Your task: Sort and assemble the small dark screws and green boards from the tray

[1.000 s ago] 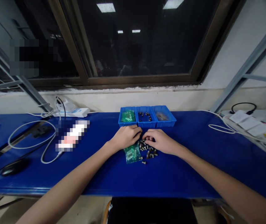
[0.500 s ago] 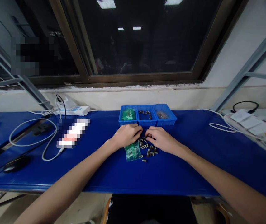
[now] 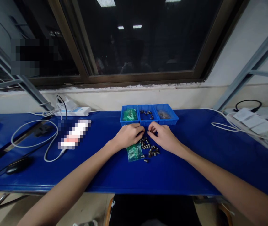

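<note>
My left hand [image 3: 130, 135] is closed, its fingers curled above the top of a small green-tinted plastic bag [image 3: 134, 152] with pale pins or tubes inside. What lies in its fingertips is hidden. Facing it, my right hand [image 3: 164, 135] pinches thumb and forefinger together. A small dark bit shows at that pinch, too small to name. Between and below the hands lies a loose pile of metal screws [image 3: 145, 145] with dark parts on them. One single screw [image 3: 146, 161] lies apart, nearer the table's front edge.
Three joined blue bins stand behind my hands: the left bin [image 3: 122, 116] holds green bags, the middle bin [image 3: 148, 122] dark-ended screws, the right bin [image 3: 175, 117] a clear bag. Leftward are a blurred-out phone [image 3: 74, 135], white cable [image 3: 45, 153], mouse [image 3: 18, 165] and power strip [image 3: 79, 111].
My right hand has lifted slightly away from the screw pile, up toward the bins, its fingers drawn into a pinch. My left hand has hardly moved.
</note>
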`<move>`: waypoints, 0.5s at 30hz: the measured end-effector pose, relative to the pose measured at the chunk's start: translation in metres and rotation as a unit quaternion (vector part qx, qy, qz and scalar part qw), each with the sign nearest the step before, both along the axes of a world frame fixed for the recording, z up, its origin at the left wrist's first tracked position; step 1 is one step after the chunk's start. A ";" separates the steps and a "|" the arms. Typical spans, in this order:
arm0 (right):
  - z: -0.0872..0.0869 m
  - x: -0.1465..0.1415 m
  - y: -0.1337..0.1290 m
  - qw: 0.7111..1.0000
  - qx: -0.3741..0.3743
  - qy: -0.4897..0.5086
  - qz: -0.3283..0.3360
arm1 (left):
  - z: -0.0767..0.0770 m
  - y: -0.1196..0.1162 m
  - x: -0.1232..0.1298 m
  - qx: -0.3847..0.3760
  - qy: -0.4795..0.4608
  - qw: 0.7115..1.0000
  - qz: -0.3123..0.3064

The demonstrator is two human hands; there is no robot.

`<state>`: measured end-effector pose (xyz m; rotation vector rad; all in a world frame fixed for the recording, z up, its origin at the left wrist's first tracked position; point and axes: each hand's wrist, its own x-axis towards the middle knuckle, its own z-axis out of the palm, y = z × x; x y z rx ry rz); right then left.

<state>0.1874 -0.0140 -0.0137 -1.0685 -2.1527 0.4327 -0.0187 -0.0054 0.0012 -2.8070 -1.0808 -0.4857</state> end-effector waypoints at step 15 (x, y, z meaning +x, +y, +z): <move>0.003 -0.005 -0.006 0.998 -0.022 0.046 0.026 | 0.001 -0.004 0.003 0.046 -0.049 0.998 -0.016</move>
